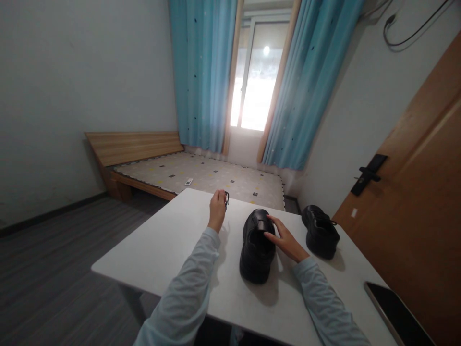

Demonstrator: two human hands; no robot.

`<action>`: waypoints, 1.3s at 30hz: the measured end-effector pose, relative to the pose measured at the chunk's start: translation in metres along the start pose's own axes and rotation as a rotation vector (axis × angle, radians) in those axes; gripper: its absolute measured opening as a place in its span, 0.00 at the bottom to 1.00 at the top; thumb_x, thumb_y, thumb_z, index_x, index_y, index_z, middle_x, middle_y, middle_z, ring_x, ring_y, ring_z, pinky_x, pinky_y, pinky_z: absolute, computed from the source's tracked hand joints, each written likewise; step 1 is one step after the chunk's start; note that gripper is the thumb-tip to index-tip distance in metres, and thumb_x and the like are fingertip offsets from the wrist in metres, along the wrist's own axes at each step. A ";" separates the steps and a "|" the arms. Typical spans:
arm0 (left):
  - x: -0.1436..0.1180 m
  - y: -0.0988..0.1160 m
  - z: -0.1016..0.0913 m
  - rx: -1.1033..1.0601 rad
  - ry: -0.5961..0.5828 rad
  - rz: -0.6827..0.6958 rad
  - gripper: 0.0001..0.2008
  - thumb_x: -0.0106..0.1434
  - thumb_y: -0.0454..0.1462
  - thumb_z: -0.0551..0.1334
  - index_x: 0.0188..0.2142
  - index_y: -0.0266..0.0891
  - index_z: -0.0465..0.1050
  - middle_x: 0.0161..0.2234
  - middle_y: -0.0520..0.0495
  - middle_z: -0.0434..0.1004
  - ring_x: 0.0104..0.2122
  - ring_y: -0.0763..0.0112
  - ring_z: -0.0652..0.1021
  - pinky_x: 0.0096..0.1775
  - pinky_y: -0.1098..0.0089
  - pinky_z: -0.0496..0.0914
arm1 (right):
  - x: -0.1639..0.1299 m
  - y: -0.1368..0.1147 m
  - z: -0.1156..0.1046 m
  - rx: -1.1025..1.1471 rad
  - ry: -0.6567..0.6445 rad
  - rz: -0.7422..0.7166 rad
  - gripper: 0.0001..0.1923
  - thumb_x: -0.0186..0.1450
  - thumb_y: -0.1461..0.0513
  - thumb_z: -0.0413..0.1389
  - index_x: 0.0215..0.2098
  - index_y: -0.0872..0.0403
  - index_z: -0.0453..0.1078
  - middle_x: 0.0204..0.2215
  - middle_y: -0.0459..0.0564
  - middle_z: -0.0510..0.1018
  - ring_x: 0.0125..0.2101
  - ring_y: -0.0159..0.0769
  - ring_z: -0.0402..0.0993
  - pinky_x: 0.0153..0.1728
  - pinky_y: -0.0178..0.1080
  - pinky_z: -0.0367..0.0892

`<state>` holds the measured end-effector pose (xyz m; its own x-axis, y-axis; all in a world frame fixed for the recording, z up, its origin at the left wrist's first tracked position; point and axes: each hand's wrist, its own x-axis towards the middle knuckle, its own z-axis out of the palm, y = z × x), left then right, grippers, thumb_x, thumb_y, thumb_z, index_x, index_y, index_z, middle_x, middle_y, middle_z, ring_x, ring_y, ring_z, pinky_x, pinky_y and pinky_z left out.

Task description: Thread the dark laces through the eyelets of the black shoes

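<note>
1. Black shoe (256, 264): at the centre of the figure's lower half, sole down on the table, its opening facing upward.
2. Right hand (286, 241): at 3 o'clock on the shoe, grasping its upper edge, with the thumb at the opening and the index finger farther forward; the remaining fingers are partly hidden.
3. Left hand (217, 211): between 10 and 11 o'clock from the shoe, apart from it and above the tabletop, fingers closed on a thin black lace (227, 199), a short loop of which projects at the hand's right side.
4. Second black shoe (320, 234): near 3 o'clock, beyond the right hand, upright, with laces across its front.
5. Phone-like slab (399, 312): at 4 o'clock, dark face up, near the table's edge.
6. White table (154, 245): supports items 1, 4 and 5.
7. Bed (212, 175): toward 11 o'clock, past the table, bearing a small white object (188, 182).
8. Window (262, 72): at 12 o'clock, between blue curtains (203, 72).
9. Wooden door (425, 158): at 2 o'clock, with a black handle (370, 174).
</note>
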<state>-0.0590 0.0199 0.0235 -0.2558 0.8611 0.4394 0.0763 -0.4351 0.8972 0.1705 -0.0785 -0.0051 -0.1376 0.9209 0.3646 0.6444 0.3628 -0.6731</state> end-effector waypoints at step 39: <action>0.031 -0.014 -0.144 1.311 -0.555 -0.230 0.16 0.58 0.45 0.52 0.29 0.38 0.75 0.38 0.37 0.77 0.39 0.55 0.75 0.38 0.64 0.65 | -0.003 -0.004 -0.011 -0.061 -0.037 -0.006 0.30 0.59 0.52 0.54 0.57 0.52 0.57 0.55 0.57 0.64 0.56 0.45 0.59 0.57 0.50 0.54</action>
<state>-0.2070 0.0150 0.0182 -0.0062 0.9995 -0.0307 0.9776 0.0125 0.2101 0.1768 -0.0848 0.0040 -0.1686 0.9239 0.3434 0.6879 0.3598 -0.6304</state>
